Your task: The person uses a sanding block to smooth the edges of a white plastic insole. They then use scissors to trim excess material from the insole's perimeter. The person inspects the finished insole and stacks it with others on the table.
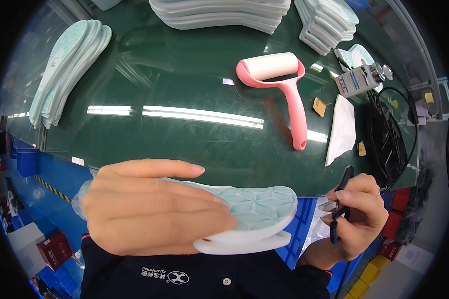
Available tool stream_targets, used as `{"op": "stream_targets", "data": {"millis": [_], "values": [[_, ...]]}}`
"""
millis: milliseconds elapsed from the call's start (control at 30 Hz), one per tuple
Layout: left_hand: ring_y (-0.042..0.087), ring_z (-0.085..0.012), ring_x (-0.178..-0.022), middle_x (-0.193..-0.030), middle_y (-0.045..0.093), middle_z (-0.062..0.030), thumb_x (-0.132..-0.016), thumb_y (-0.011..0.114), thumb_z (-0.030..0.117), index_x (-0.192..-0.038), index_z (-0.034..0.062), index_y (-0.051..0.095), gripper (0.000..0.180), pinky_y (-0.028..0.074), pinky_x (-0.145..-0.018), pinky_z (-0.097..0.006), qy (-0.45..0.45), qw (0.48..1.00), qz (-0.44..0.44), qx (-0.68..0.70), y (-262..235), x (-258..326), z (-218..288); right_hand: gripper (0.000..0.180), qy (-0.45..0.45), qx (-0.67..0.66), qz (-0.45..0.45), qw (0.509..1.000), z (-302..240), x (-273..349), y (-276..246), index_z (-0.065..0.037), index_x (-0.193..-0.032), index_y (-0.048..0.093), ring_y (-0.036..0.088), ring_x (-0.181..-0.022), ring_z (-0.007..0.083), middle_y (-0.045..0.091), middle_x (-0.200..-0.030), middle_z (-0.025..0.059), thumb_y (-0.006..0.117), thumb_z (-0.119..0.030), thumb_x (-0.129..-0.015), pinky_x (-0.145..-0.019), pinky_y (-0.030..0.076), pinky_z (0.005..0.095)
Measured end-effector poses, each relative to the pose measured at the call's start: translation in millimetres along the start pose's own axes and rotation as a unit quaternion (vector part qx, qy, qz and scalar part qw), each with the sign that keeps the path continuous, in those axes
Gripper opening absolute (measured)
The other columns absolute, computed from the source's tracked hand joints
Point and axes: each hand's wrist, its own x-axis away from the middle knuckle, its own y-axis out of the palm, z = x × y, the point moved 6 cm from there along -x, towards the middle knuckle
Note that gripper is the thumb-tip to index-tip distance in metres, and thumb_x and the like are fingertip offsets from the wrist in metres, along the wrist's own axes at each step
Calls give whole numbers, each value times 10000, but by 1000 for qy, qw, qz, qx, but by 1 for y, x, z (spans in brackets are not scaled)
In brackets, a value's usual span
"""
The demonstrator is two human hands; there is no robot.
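Close to the camera, my left hand [154, 209] is closed around a long, round-ended white plastic panel [262, 207] with a mint-green leaf pattern on its face. A plain white curved part [249, 243] shows along its lower edge; whether it is a second piece I cannot tell. My fingers hide the panel's left portion. To the right of the panel, apart from it, my right hand [359, 214] grips small nippers [340, 209] with black handles. Their metal head points left toward the panel, and the fingers partly cover them.
On the green table lie a pink-handled white roller [272, 67], a white cloth [341, 129], a small metal-capped bottle [356, 80] and a black pouch [384, 142]. Stacked panels stand at the left [70, 72], back [222, 15] and right [329, 22]. A blue crate [300, 224] is below the table edge.
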Motion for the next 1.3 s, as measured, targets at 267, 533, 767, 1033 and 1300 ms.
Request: {"op": "stream_targets", "data": {"millis": [267,533,767,1033,1300], "values": [[624,-158,-717,-805,648,-105,-647,705,118,-874,-18,626,276,478,-692,-268,-196,964,176,16,-13,11,-27,386,42,-17,-25,999,2,-3,7,-29,-832,681,537,-644,140,588,-737,75,677,-30,-446,-545,394,220],[619,-156,-684,-793,650,-98,-585,710,-13,-843,-8,649,265,474,-628,-242,-213,933,274,-94,-35,27,-34,377,30,1,7,1000,-6,-11,16,-51,-819,684,552,-660,147,582,-746,62,671,-6,-445,-568,415,225],[648,-188,-752,-773,655,-101,-675,674,86,-800,11,636,150,478,-732,-303,-53,990,100,-82,-37,0,8,315,-143,58,16,988,-32,-16,15,-89,-756,686,503,-582,131,566,-693,47,661,-57,-443,-511,338,213],[641,-179,-781,-812,653,-117,-721,622,53,-811,8,634,101,463,-768,-297,7,994,53,-93,-32,1,18,321,-206,97,-75,971,-45,-17,15,-126,-791,704,502,-605,106,553,-764,19,673,-121,-471,-535,345,211],[640,-164,-764,-807,655,-102,-736,621,61,-784,30,641,61,462,-774,-292,16,993,66,-96,-29,-4,22,311,-214,106,-80,968,-47,-20,22,-127,-794,706,494,-579,98,549,-740,13,648,-110,-489,-491,336,193]]}}
